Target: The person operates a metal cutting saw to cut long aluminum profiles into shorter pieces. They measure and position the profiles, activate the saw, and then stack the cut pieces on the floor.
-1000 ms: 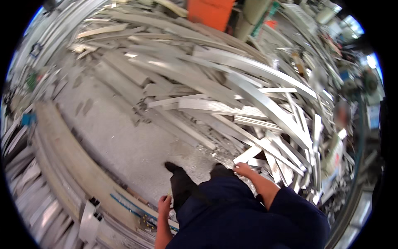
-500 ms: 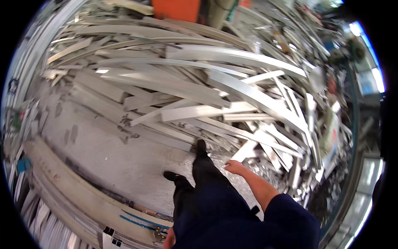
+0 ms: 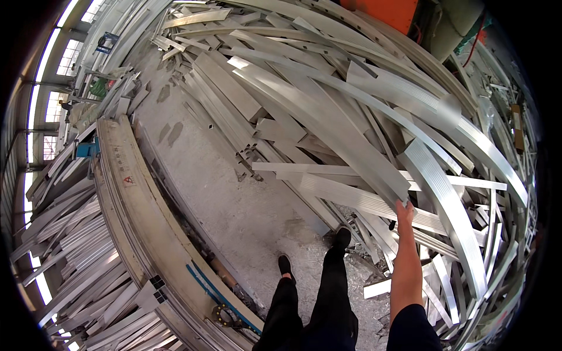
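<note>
My right hand [image 3: 404, 212] reaches forward and right over a heap of metal scrap. Its fingers close on the near end of a long, flat silver-grey metal profile [image 3: 328, 137], which slants away to the upper left across the pile. Just right of the hand lies a wide, shiny ribbed profile [image 3: 448, 210]. Below the held end, another ribbed profile [image 3: 351, 195] crosses at a shallow angle. My left hand is out of sight.
My shoes [image 3: 342, 237] stand on the grey floor [image 3: 199, 169] beside the heap. Along the left runs a long beige machine beam [image 3: 120, 169] with blue strips, and more stacked profiles [image 3: 76, 245] behind it. An orange panel [image 3: 389, 13] stands at the back right.
My right hand has gone from hanging near my leg to the end of the long profile. The view has swung left, and my left hand has dropped out of the picture.
</note>
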### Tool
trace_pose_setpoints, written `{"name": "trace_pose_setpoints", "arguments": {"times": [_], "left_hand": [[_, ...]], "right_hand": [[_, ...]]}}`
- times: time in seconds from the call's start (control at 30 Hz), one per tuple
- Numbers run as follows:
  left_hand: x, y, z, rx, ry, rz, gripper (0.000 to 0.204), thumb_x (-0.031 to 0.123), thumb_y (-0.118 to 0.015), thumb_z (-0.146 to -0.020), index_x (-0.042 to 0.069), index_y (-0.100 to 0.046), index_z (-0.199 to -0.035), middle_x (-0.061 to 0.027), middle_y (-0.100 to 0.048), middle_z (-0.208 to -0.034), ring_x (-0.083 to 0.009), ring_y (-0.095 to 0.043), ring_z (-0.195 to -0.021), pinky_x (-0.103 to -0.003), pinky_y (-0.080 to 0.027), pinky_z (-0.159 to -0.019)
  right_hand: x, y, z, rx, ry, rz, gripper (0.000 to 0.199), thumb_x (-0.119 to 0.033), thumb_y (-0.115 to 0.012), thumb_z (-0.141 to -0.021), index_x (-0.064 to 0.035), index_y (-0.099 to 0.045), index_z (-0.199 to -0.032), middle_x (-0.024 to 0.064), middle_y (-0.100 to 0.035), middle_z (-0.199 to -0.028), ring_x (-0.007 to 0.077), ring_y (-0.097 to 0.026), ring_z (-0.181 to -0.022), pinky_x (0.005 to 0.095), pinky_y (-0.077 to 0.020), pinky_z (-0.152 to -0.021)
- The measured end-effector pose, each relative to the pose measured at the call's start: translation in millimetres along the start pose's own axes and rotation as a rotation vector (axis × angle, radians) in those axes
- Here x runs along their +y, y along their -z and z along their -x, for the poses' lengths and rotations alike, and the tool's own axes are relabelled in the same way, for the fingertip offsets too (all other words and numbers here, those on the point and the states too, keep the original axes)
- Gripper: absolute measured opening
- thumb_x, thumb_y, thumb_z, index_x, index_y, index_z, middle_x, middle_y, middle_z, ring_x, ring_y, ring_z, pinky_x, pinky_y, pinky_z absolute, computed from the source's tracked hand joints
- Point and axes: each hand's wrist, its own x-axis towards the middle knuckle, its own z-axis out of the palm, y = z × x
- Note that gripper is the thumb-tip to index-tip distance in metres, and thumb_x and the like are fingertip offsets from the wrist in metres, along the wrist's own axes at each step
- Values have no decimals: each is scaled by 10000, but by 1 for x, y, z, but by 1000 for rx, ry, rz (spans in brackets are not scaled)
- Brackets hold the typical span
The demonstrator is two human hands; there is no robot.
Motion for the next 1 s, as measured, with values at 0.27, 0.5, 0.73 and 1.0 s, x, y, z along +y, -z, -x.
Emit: {"name": "trace_pose_setpoints", "arguments": {"times": [0.27,0.5,0.73,1.0], "left_hand": [[15,-30,22,-4,32,51,410,307,-654,-843,11,-661,-1127,-160,-696,-986,-269,-656,-919,-382,-522,-777],[52,-50,49,-14,95,66,586,445,-645,-815,-19,-639,-1172,-229,-675,-1108,-326,-631,-1073,-410,-485,-899],[65,-69,60,-87,113,15,630,490,-605,-816,-2,-628,-1209,-252,-652,-1150,-380,-598,-1128,-426,-468,-928],[72,-82,84,3,56,129,601,493,-581,-833,8,-642,-1183,-240,-662,-1128,-391,-607,-1105,-442,-468,-924]], "right_hand": [[14,-9,11,-33,-127,-287,541,-389,-689,-825,61,-626,-1119,156,-631,-1045,223,-583,-895,374,-470,-765],[-17,-8,116,-291,-373,-549,365,-287,-727,-820,-35,-612,-1058,93,-572,-1049,195,-574,-847,370,-566,-629],[-39,4,74,-394,-77,156,522,-265,-755,-748,-19,-481,-1119,211,-630,-911,293,-670,-648,395,-548,-403],[-29,-33,35,-208,744,495,644,-273,-739,-707,-51,-425,-1224,253,-554,-1138,446,-541,-1075,497,-460,-921]]}}
